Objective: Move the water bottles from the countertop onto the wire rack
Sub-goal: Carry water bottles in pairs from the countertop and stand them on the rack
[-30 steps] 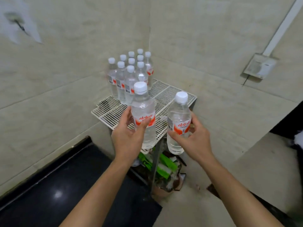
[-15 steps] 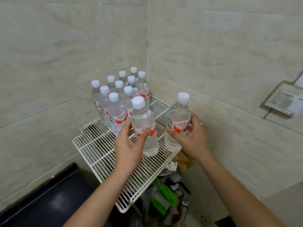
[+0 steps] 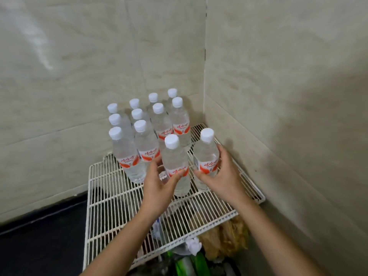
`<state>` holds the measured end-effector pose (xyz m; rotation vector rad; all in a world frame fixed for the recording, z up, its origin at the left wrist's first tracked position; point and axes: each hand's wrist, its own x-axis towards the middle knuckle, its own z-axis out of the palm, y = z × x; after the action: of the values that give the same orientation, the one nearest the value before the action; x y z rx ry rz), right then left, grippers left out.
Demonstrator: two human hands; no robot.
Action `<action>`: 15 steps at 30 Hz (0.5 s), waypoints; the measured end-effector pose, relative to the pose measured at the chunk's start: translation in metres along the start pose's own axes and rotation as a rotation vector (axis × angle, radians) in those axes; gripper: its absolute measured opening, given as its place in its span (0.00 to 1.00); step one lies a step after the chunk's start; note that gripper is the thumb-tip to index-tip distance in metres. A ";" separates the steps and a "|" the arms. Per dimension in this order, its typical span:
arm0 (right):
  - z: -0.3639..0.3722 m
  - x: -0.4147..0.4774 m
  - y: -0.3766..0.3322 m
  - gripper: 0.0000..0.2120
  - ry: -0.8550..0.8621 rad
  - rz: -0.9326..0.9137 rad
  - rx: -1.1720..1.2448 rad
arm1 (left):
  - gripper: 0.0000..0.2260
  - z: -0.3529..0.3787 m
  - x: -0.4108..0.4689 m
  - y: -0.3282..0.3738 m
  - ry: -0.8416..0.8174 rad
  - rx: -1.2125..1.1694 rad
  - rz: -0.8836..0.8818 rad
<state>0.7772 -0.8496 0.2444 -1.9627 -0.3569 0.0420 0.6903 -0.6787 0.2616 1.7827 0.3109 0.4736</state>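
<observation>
Pale beige marble-look wall tiles (image 3: 278,76) meet in a corner behind a white wire rack (image 3: 111,198), whose flat grid shelf sits tight against both walls. To the lower left lies a strip of glossy black worktop (image 3: 35,246), its edge running along the left wall. Beneath the rack, seen through the wires and past its near edge, is a heap of crumpled bags and wrappers (image 3: 223,240) in brown, green and white; what they hold cannot be made out.

At the back of the shelf, a cluster of clear plastic water bottles with white screw caps and red-and-white labels (image 3: 151,126) stands upright, ranked in close rows toward the corner. In front of that group, two more of the same kind stand upright over the wires, near each other but not touching.

The person's left hand (image 3: 159,184) curls around the left front bottle (image 3: 176,166), thumb across its label and fingers behind it. The right hand (image 3: 221,176) wraps the right front bottle (image 3: 206,162) in the same way, thumb at the label's lower edge. Both bottle bases appear level with the shelf, though whether they bear on it cannot be told. Both forearms are bare, reaching in from the bottom of the view.
</observation>
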 end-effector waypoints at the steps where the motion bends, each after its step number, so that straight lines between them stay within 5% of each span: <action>1: -0.004 0.005 0.002 0.45 -0.039 -0.012 -0.008 | 0.26 0.003 0.002 0.000 -0.007 0.039 0.003; 6: -0.014 0.017 -0.007 0.50 -0.151 -0.095 -0.017 | 0.38 0.001 0.011 0.015 -0.065 0.289 0.119; 15: -0.045 0.045 -0.058 0.15 -0.202 -0.225 -0.063 | 0.19 -0.035 0.046 0.064 -0.128 0.604 0.382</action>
<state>0.8149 -0.8561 0.3213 -1.9741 -0.7176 0.0855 0.7118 -0.6445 0.3375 2.4702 0.0124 0.5685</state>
